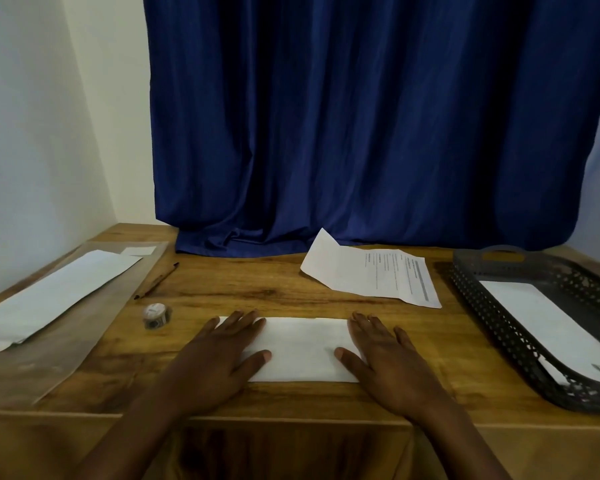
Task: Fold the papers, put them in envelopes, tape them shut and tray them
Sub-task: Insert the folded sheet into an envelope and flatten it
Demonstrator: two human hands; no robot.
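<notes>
While the folded paper (303, 349) lies flat near the table's (257, 282) front edge, the left hand (219, 355) and right hand (385, 358) press its ends, fingers straight and spread. The tray (492, 306) at the right edge holds an envelope (548, 327).

Folded paper (303, 349) at table (257, 285) front edge; tape roll (157, 316) left; printed sheet (371, 271) behind; tray (520, 327) right edge.

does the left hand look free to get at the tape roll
Probably yes: the tape roll stands on bare table just left of the left hand, with nothing between them. That hand lies flat on the folded paper.
</notes>
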